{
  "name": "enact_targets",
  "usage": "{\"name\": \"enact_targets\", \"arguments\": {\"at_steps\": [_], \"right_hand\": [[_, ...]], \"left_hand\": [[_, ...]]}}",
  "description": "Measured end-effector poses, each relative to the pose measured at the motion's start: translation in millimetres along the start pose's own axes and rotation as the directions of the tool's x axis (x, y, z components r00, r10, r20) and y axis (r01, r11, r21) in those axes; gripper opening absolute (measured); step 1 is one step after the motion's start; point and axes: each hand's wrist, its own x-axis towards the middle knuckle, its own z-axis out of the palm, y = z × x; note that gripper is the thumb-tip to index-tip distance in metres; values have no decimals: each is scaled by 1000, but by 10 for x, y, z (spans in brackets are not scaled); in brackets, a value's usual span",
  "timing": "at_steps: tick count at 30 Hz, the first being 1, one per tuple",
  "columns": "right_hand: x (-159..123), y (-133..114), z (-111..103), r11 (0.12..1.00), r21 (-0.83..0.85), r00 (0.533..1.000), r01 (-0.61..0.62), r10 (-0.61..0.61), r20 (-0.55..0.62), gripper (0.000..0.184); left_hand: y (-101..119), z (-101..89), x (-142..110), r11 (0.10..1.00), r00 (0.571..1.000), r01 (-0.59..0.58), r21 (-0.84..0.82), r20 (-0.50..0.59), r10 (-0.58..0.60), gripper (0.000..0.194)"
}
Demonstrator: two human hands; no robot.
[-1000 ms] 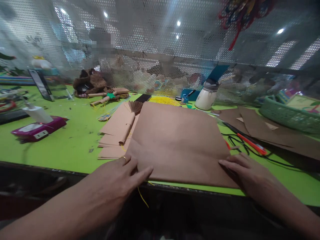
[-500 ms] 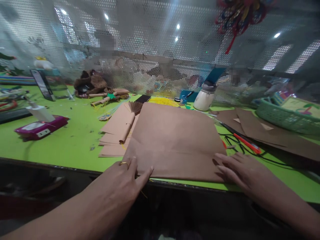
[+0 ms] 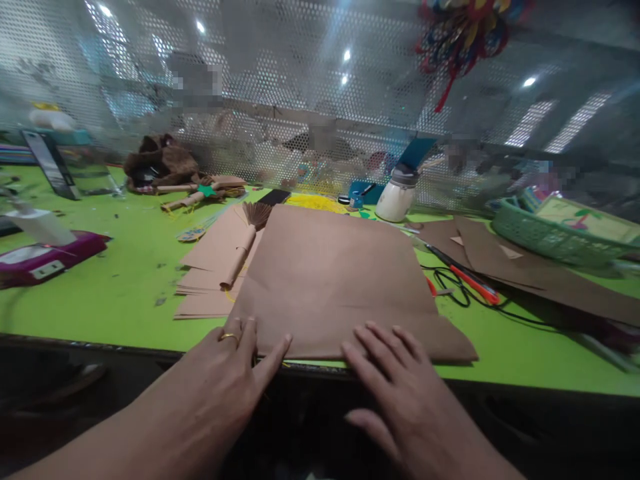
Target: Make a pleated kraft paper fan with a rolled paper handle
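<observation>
The green table (image 3: 100,293) holds your big brown paper (image 3: 330,280), lying flat at the near edge. Beside it sits a stack of brown sheets (image 3: 210,267) with a rolled paper stick (image 3: 237,257) on top. Your left hand (image 3: 227,377) and right hand (image 3: 400,393) lie open and flat on the paper's near edge, gripping nothing. It looks like you are pressing the fold flat. Next, rub along the edge gently so the paper stays put.
</observation>
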Motion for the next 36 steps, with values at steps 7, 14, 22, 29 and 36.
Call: {"name": "enact_targets", "arguments": {"at_steps": [7,14,22,29,36], "right_hand": [[300,-376,124,989,107,994,102,-106,30,60],[289,-412,138,988,153,997,36,-46,62,59],[306,-434,147,979,203,998,4,-18,67,53],[278,-416,182,981,193,999,15,-25,47,53],[137,-257,132,992,94,994,83,-89,56,51]], "left_hand": [[12,89,-35,1000,998,13,-23,-68,-14,48],[35,126,10,998,989,51,21,-141,-48,44],[213,93,25,1000,961,9,-4,-276,-10,40],[432,314,-15,999,903,33,6,-428,-27,39],[447,217,-43,998,920,52,33,-391,-35,39]]}}
